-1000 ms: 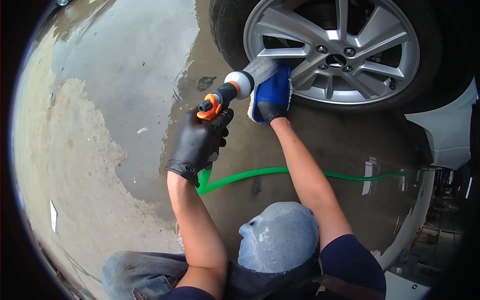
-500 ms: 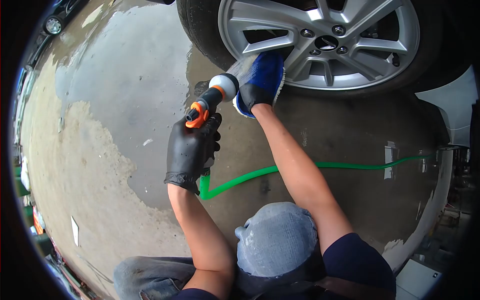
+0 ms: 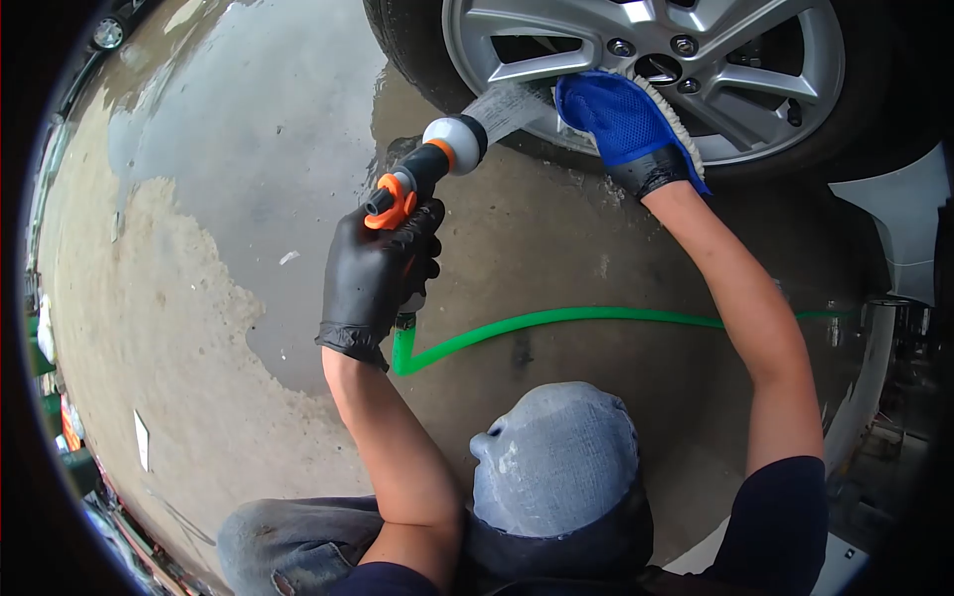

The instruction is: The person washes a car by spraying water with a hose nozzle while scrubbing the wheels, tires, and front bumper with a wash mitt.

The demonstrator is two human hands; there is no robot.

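My left hand [image 3: 370, 273], in a black glove, is wrapped round the grip of a hose nozzle [image 3: 429, 164] with orange parts and a pale head. Water fans out of the nozzle toward the lower left of a silver alloy wheel [image 3: 547, 68]. A blue wash mitt [image 3: 624, 119] with a pale fluffy side covers my right hand [image 3: 651, 173]; only the black glove's wrist part shows and the fingers are hidden. The mitt lies against the lower spokes, right of the spray. A green hose [image 3: 556, 315] runs from below the nozzle's grip.
The black tire [image 3: 405, 45] surrounds the wheel. Wet patches spread over the concrete floor [image 3: 199, 328]. My bent knee [image 3: 288, 541] is at lower left. A white car panel [image 3: 899, 223] stands at right, and another car [image 3: 109, 32] is at far upper left.
My right hand in the mitt has moved right along the wheel, out of the water stream. The nozzle has shifted slightly, and its spray now reaches the rim left of the mitt.
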